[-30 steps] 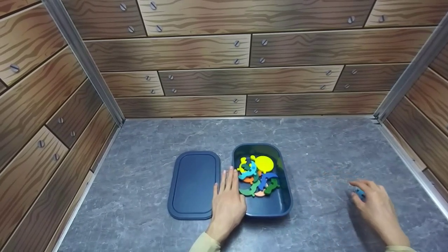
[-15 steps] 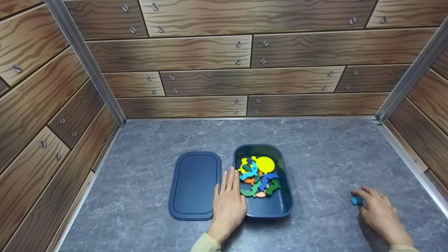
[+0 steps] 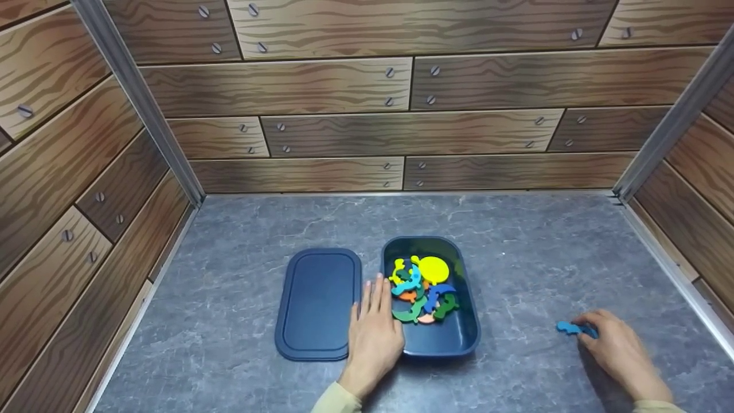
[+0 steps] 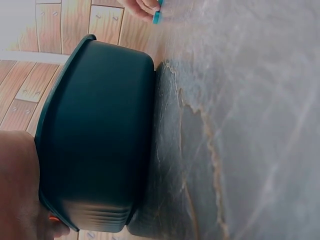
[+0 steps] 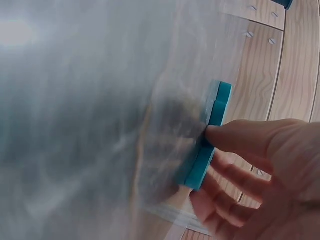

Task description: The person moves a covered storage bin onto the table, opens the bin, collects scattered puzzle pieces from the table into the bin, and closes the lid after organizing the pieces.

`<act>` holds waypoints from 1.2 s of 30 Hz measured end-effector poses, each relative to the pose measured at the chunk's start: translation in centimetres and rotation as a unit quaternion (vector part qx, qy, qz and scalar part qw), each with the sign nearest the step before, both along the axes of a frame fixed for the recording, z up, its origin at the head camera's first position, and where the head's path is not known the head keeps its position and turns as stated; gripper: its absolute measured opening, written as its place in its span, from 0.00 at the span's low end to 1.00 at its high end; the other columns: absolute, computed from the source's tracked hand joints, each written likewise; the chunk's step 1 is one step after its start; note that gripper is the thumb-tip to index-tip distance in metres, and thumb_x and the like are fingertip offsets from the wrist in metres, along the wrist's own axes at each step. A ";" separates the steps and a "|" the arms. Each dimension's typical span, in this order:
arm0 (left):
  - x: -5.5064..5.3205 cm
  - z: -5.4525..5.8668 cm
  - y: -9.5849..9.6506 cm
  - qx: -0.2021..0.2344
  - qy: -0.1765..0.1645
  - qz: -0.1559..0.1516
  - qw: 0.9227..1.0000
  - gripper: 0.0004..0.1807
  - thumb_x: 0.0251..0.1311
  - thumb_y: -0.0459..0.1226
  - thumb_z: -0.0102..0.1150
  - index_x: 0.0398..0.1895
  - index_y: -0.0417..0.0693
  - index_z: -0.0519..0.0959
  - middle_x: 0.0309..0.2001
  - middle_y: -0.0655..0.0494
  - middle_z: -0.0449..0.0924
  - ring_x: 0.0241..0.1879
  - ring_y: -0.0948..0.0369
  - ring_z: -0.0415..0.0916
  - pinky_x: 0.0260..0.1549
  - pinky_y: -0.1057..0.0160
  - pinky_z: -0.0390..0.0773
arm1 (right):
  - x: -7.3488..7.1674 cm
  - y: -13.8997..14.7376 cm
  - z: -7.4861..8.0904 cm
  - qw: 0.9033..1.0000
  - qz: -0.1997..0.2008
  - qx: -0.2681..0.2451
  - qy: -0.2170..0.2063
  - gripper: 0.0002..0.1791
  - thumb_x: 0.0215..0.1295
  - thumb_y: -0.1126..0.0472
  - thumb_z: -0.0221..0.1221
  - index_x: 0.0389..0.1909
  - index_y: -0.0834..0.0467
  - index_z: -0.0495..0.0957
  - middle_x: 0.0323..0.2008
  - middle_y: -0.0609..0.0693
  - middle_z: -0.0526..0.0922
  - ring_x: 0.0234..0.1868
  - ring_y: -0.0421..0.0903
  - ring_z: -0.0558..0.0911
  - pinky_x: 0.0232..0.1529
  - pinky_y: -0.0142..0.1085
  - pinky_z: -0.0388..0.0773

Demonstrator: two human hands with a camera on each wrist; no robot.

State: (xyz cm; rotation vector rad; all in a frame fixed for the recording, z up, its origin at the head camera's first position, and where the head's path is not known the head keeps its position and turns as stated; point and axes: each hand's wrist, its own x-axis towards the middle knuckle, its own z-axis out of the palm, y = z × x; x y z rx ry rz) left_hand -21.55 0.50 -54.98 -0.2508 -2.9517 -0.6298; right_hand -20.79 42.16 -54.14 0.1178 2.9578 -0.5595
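Note:
My left hand [image 3: 374, 332] lies with straight fingers along the left rim of a dark blue plastic box [image 3: 469, 335]. In the left wrist view, that hand [image 4: 17, 175] is at the rim beside the tall box wall [image 4: 100, 120]. Well to the right, my right hand [image 3: 622, 353] pinches a flat blue puzzle-like piece [image 3: 567, 327] between thumb and fingers, close over the table. The right wrist view shows the thumb against the piece [image 5: 218, 111], its bumpy outline seen edge-on. Inside the box are several animal-shaped pieces, including a round yellow one [image 3: 434, 269] and a green one [image 3: 408, 312].
The matching dark blue lid [image 3: 319, 304] lies flat on the grey marbled table [image 3: 241, 229], left of the box. Wood-patterned walls [image 3: 338, 132] enclose the back and both sides, with metal strips [image 3: 135, 103] at the corners.
The right hand has taken the blue piece into a pinch and turned it, so more of it sticks out to the left. The left hand and box have stayed put.

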 end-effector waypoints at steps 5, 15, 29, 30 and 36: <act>0.0 -0.1 0.0 0.005 0.002 -0.003 1.000 0.35 0.69 0.40 0.44 0.78 0.48 0.53 0.79 0.56 0.42 0.76 0.53 0.41 0.68 0.42 0.54 | -0.3 -0.7 0.2 1.000 0.001 -0.006 -0.001 0.14 0.57 0.67 0.68 0.45 0.66 0.82 0.44 0.66 0.79 0.44 0.67 0.78 0.38 0.57 0.75; 0.0 -0.1 0.1 0.007 -0.003 -0.003 1.000 0.35 0.69 0.40 0.42 0.79 0.48 0.51 0.79 0.57 0.41 0.76 0.54 0.39 0.68 0.42 0.53 | -1.0 -2.1 0.3 0.999 0.038 -0.030 -0.023 0.16 0.59 0.64 0.67 0.47 0.65 0.82 0.42 0.63 0.82 0.38 0.56 0.81 0.35 0.51 0.76; 0.0 0.0 0.0 -0.001 0.004 -0.002 1.000 0.35 0.69 0.40 0.44 0.78 0.47 0.52 0.79 0.56 0.42 0.76 0.53 0.41 0.68 0.42 0.54 | -1.1 -6.3 0.0 0.989 0.078 -0.123 0.020 0.12 0.63 0.64 0.65 0.48 0.59 0.82 0.33 0.46 0.81 0.32 0.43 0.77 0.32 0.39 0.73; 0.1 -0.1 -0.1 0.000 0.004 -0.002 1.000 0.35 0.68 0.40 0.44 0.78 0.47 0.52 0.79 0.56 0.43 0.76 0.53 0.41 0.68 0.42 0.54 | -1.1 -6.6 0.0 0.987 0.082 -0.132 0.025 0.13 0.63 0.64 0.65 0.48 0.58 0.83 0.34 0.46 0.82 0.33 0.44 0.77 0.33 0.39 0.73; 0.2 -0.1 -0.1 0.002 0.003 -0.001 1.000 0.35 0.69 0.40 0.44 0.78 0.48 0.52 0.79 0.57 0.42 0.76 0.54 0.40 0.68 0.42 0.54 | -1.4 -8.8 -0.2 0.975 0.083 -0.198 0.051 0.12 0.64 0.63 0.64 0.49 0.56 0.83 0.40 0.49 0.84 0.40 0.46 0.82 0.39 0.39 0.78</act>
